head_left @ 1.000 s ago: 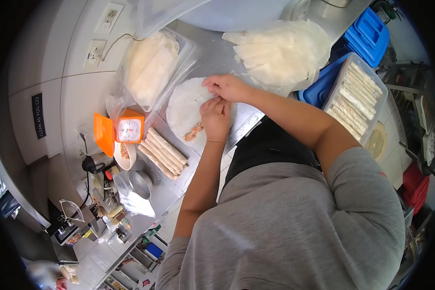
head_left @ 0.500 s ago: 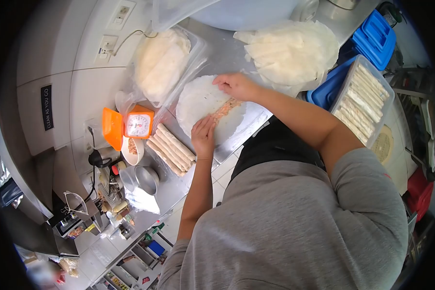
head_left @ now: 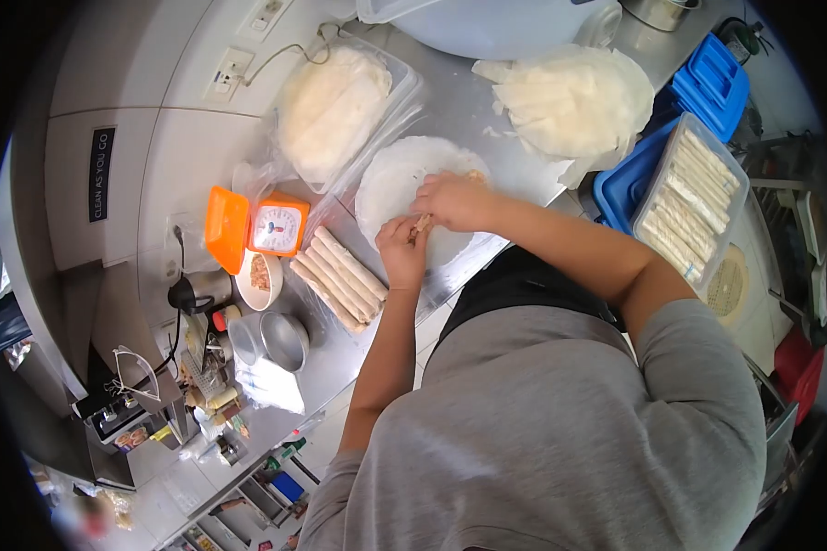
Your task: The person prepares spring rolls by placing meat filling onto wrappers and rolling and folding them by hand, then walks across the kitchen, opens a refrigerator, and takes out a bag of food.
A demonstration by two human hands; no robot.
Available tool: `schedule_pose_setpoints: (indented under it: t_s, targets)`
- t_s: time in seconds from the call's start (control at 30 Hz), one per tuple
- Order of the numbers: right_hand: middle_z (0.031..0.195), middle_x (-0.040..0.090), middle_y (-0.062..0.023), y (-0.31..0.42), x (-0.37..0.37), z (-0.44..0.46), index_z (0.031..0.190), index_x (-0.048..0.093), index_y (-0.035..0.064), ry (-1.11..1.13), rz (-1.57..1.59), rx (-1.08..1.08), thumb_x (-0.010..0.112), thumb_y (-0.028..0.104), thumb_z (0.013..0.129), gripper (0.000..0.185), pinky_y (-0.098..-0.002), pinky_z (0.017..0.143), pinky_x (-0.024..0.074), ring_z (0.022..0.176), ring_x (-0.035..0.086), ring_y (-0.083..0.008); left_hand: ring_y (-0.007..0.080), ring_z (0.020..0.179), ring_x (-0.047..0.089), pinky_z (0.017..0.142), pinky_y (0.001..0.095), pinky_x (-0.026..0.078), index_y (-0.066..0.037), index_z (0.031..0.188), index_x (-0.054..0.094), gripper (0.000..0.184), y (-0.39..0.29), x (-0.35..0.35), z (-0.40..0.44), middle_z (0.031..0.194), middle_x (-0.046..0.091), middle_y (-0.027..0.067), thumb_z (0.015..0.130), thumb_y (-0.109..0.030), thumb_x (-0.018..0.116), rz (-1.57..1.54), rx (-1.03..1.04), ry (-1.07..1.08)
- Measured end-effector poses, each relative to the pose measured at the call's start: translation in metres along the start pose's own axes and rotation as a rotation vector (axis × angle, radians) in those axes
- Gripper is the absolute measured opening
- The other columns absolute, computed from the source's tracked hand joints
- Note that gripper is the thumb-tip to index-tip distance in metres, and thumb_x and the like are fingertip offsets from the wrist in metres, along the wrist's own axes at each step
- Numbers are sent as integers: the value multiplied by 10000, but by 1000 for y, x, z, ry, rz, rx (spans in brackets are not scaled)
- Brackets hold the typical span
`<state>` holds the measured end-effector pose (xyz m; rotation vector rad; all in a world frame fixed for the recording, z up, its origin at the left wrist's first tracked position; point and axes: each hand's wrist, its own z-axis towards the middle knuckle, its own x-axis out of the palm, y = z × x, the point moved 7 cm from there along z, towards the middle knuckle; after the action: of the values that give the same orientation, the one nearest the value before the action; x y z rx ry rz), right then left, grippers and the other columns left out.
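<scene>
A round, thin white wrapper (head_left: 388,184) lies flat on the metal table, with a strip of pinkish minced filling (head_left: 475,176) across it. My left hand (head_left: 402,246) is at the near-left part of the wrapper, its fingers closed on a bit of filling. Close beside it, my right hand (head_left: 459,202) bends over the strip with curled fingers, partly covering the filling. Its fingertips meet the filling near my left fingers. Left of the wrapper, several rolled white sticks (head_left: 342,277) lie side by side.
Stacks of wrappers lie in a plastic-lined container (head_left: 335,115) and on the table (head_left: 579,101). An orange kitchen scale (head_left: 278,225) stands near a white bowl (head_left: 259,280) of filling and metal bowls (head_left: 285,340). At right, a clear container (head_left: 689,202) holds packed rolls.
My right hand has moved left and down along the filling, towards my left hand. The hands are now close together, and the left fingers have closed on some filling. The camera view has shifted slightly.
</scene>
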<state>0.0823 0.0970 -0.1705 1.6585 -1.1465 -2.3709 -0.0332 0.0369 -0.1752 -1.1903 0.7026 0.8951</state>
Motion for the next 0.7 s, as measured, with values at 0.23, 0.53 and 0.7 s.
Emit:
schedule_pose_setpoints:
  t_s: [0.23, 0.53, 0.7]
  targets:
    - [980, 630, -5, -9, 19, -5, 925, 733, 146, -119, 174, 45, 747, 192, 698, 232, -370, 894, 431, 1027, 561, -233, 261, 876, 605, 784, 356, 485, -35, 903, 702, 196, 23, -19, -12, 918, 650, 104, 746, -130, 773, -74, 34, 14]
    - [953, 620, -11, 17, 17, 8, 929, 749, 154, -118, -39, 80, 743, 238, 699, 245, -394, 881, 408, 1020, 553, -221, 260, 915, 612, 835, 342, 496, -18, 1033, 697, 315, 32, -31, -20, 972, 650, 113, 747, -119, 782, -189, 1, 108]
    - [1001, 605, -4, 17, 42, 15, 903, 743, 165, -44, -41, 91, 774, 303, 680, 265, -408, 898, 394, 1080, 532, -211, 250, 889, 618, 801, 333, 501, -18, 1018, 702, 294, 38, -35, -19, 967, 656, 117, 748, -109, 779, -79, 93, 165]
